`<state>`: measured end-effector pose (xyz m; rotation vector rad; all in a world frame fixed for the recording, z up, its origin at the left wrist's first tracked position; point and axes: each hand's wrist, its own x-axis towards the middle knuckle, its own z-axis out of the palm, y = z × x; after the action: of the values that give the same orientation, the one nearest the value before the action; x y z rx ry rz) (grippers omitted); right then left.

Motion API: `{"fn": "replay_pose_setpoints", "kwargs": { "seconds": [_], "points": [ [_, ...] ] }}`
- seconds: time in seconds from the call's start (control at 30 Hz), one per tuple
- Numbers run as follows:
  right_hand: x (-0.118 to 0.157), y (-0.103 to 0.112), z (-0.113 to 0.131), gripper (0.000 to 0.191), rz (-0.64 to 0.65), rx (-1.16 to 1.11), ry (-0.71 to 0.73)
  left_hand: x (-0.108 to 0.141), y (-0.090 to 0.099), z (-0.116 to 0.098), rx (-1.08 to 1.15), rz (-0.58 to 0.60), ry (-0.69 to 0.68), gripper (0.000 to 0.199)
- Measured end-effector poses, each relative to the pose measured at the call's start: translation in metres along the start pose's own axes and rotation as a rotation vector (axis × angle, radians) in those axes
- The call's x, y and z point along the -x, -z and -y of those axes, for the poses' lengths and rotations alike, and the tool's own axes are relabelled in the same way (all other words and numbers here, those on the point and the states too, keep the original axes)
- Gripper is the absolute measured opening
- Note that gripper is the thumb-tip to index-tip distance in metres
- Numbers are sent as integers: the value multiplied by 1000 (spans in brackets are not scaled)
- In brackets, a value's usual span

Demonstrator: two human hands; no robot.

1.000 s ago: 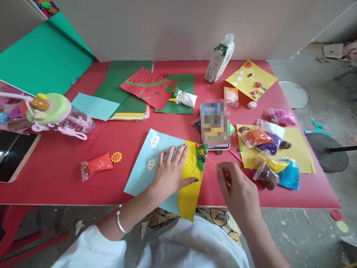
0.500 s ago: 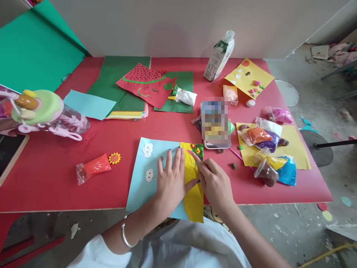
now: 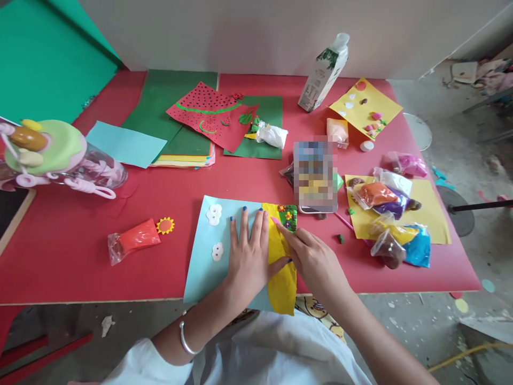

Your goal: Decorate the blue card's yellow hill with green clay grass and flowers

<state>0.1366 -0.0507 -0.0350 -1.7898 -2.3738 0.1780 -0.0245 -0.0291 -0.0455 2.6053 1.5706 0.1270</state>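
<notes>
A light blue sheet of paper (image 3: 198,267) lies at the table's front edge with two white clouds (image 3: 214,214) on its left part. Yellow modelling clay (image 3: 282,291) covers its right side, and a green patch with small flowers (image 3: 287,216) fills the top right corner. My left hand (image 3: 248,259) rests flat on the sheet, fingers spread, its thumb over the yellow clay. My right hand (image 3: 316,259) is closed on a pink modelling tool (image 3: 275,220); only its pointed tip shows, at the yellow clay beside the flowers. The rest is hidden by the fingers.
Left lie a red clay packet (image 3: 138,240) and a sun (image 3: 165,225). A phone (image 3: 316,176) with a blurred screen stands beyond the sheet. Several clay bags (image 3: 377,193) sit on yellow paper at right. A carton (image 3: 324,72) and a watermelon picture (image 3: 212,115) are farther back.
The tip of the pink tool has shifted slightly down and left over the yellow clay. My left hand stays flat on the sheet. The whole view has shifted a little.
</notes>
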Motion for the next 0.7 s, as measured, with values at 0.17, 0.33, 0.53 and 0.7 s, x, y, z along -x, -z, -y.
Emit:
{"fn": "replay_pose_setpoints", "kwargs": {
  "seconds": [0.17, 0.33, 0.53, 0.7],
  "points": [
    [3, 3, 2, 43, -37, 20, 19, 0, -1, 0, -13, -2, 1, 78],
    [5, 5, 1, 41, -48, 38, 65, 0, -2, 0, -30, 0, 7, 79],
    [10, 6, 1, 41, -28, 55, 88, 0, -2, 0, -35, -4, 7, 77],
    [15, 5, -1, 42, 5, 25, 99, 0, -3, 1, -38, -7, -1, 79]
  ]
}}
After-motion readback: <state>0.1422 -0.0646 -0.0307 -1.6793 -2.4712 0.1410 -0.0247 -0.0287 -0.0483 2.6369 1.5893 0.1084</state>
